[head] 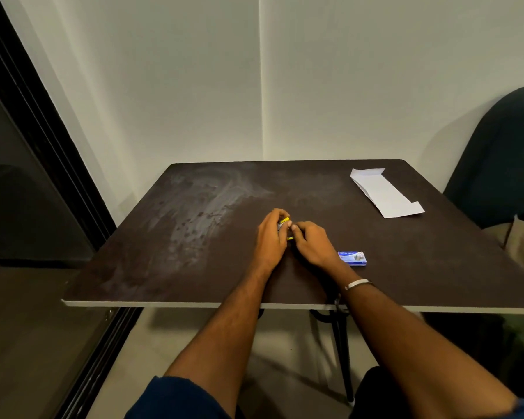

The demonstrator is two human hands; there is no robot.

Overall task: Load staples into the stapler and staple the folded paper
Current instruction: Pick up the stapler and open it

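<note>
Both forearms reach in from the frame's bottom edge. Left hand [271, 234] curls closed around the yellow stapler [285, 228] at table [194, 237] centre; right hand [310, 241] pinches at it with narrowed fingers. Its axis is hidden. Staple box [353, 257] lies just right; folded paper [386, 192] upper right, pointing diagonally.

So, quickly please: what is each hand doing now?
Left hand: closed around the yellow stapler.
Right hand: fingertips pinched at the stapler; what they hold cannot be told.

Yellow stapler [285, 221] mid-table, staple box [352, 257] near, folded paper [384, 192] far-right.
</note>
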